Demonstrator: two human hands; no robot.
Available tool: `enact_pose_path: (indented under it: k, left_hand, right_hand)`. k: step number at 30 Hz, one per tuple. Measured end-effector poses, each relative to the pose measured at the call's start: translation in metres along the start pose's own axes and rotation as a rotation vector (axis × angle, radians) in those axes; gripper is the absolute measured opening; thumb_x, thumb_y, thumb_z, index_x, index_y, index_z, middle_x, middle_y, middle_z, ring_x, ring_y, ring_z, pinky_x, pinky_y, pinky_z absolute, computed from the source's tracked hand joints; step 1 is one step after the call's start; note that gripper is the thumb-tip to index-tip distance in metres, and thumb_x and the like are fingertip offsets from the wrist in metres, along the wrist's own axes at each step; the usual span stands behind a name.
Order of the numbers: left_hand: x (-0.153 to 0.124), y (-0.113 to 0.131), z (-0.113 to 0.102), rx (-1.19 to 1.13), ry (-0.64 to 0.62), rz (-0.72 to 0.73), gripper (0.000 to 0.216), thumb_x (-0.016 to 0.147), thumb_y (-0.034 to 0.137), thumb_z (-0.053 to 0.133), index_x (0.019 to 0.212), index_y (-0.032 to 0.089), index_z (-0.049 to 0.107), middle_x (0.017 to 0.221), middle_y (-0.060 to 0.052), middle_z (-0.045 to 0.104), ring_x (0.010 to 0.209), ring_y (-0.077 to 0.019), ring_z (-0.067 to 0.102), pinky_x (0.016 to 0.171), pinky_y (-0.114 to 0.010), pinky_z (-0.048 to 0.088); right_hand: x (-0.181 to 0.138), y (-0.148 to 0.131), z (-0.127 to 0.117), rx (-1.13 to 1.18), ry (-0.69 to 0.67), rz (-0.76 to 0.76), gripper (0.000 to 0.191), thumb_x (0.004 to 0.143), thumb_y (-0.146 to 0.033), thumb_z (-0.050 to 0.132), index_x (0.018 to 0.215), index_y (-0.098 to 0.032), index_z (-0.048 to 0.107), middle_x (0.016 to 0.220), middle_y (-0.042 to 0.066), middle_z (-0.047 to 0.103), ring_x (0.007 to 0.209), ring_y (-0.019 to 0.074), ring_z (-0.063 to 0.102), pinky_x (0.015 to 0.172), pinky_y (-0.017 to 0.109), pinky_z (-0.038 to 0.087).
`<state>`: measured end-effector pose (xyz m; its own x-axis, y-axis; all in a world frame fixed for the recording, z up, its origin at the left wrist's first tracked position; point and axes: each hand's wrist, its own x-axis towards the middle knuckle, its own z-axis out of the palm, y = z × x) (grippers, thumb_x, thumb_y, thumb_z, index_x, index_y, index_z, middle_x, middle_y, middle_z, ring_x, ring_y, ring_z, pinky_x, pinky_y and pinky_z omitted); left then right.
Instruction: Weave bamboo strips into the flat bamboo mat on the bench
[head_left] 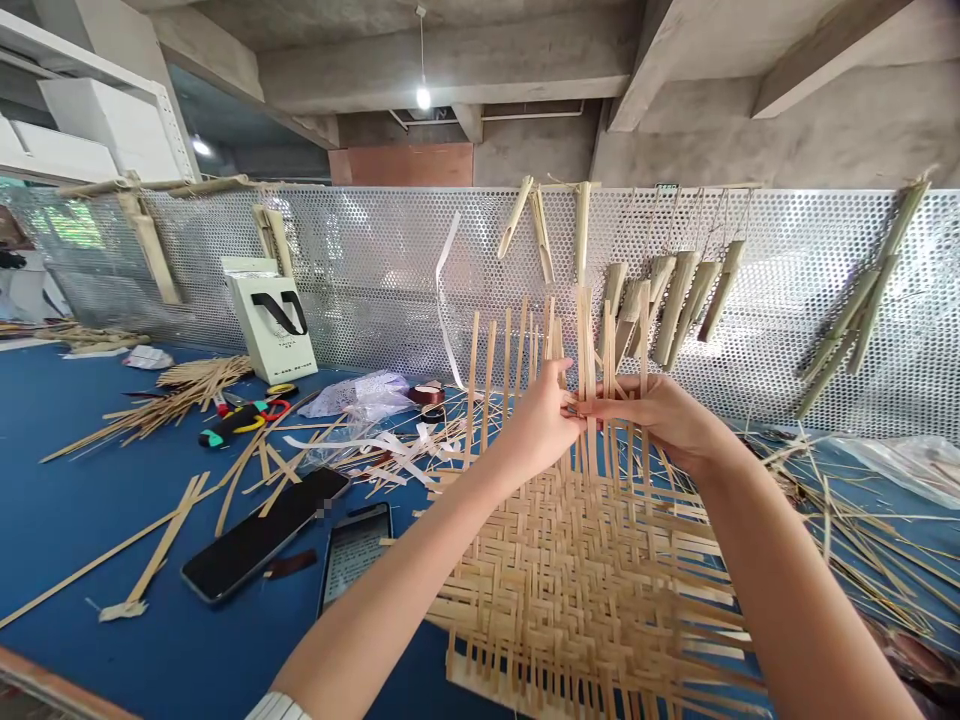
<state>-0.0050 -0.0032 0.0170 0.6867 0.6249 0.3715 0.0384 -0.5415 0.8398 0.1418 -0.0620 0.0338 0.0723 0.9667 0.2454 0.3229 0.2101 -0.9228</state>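
A partly woven bamboo mat point(585, 580) lies on the blue table point(90, 500), its far strips bent upright. My left hand point(538, 425) and my right hand point(660, 412) meet at the upright bamboo strips point(585, 340). Both hands pinch the strips between thumb and fingers near the same spot. The fingertips are partly hidden behind the strips.
Two phones point(262, 535) lie left of the mat. Loose bamboo strips point(172, 395), scissors point(251, 410), a plastic bag point(360, 395) and a white box point(271, 320) sit further back. A perforated metal screen point(360, 270) with hanging bamboo pieces point(675, 295) closes the far side. More strips point(847, 520) lie at right.
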Motion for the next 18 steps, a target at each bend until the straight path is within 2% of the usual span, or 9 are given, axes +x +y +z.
enact_pose_path:
  k: [4, 7, 11, 15, 18]
  left_hand:
    - [0.002, -0.004, 0.000, -0.052, -0.003, -0.006, 0.051, 0.070, 0.011, 0.051, 0.113, 0.015, 0.026, 0.093, -0.011, 0.060, 0.068, -0.0141, 0.059, 0.057, -0.024, 0.043]
    - [0.002, -0.006, -0.001, -0.070, 0.000, 0.008, 0.047, 0.068, 0.014, 0.054, 0.106, 0.017, 0.026, 0.095, -0.010, 0.058, 0.066, -0.0129, 0.057, 0.056, -0.025, 0.043]
    - [0.002, -0.006, -0.004, -0.125, -0.032, -0.063, 0.045, 0.067, 0.013, 0.055, 0.104, 0.019, 0.028, 0.097, -0.010, 0.056, 0.070, -0.0137, 0.057, 0.059, -0.026, 0.045]
    - [0.003, 0.001, -0.006, -0.332, -0.027, -0.172, 0.034, 0.069, 0.005, 0.047, 0.098, 0.018, 0.035, 0.099, -0.009, 0.055, 0.081, -0.0148, 0.057, 0.069, -0.027, 0.049]
    - [0.004, 0.008, -0.010, -0.434, -0.036, -0.227, 0.023, 0.073, 0.002, 0.041, 0.090, 0.016, 0.042, 0.095, -0.010, 0.057, 0.079, -0.0134, 0.059, 0.073, -0.029, 0.050]
  right_hand:
    - [0.000, -0.002, 0.002, 0.015, -0.019, 0.003, 0.012, 0.060, -0.031, 0.073, 0.065, -0.022, 0.068, 0.068, 0.001, 0.065, 0.067, 0.0145, 0.058, 0.067, 0.030, 0.043]
    - [0.000, -0.003, 0.003, 0.030, -0.063, 0.008, 0.011, 0.062, -0.031, 0.071, 0.065, -0.021, 0.066, 0.070, 0.001, 0.064, 0.074, 0.0154, 0.058, 0.071, 0.030, 0.043]
    - [0.001, -0.001, 0.003, 0.068, -0.076, 0.030, 0.014, 0.059, -0.031, 0.072, 0.062, -0.020, 0.064, 0.066, 0.000, 0.060, 0.064, 0.0131, 0.055, 0.064, 0.027, 0.043]
    - [0.002, 0.002, 0.003, 0.135, -0.088, 0.061, 0.015, 0.058, -0.029, 0.073, 0.064, -0.020, 0.064, 0.064, -0.001, 0.058, 0.058, 0.0108, 0.052, 0.056, 0.025, 0.042]
    - [0.002, 0.002, 0.003, 0.148, -0.094, 0.068, 0.013, 0.059, -0.028, 0.073, 0.064, -0.020, 0.064, 0.063, -0.002, 0.057, 0.055, 0.0095, 0.050, 0.053, 0.024, 0.040]
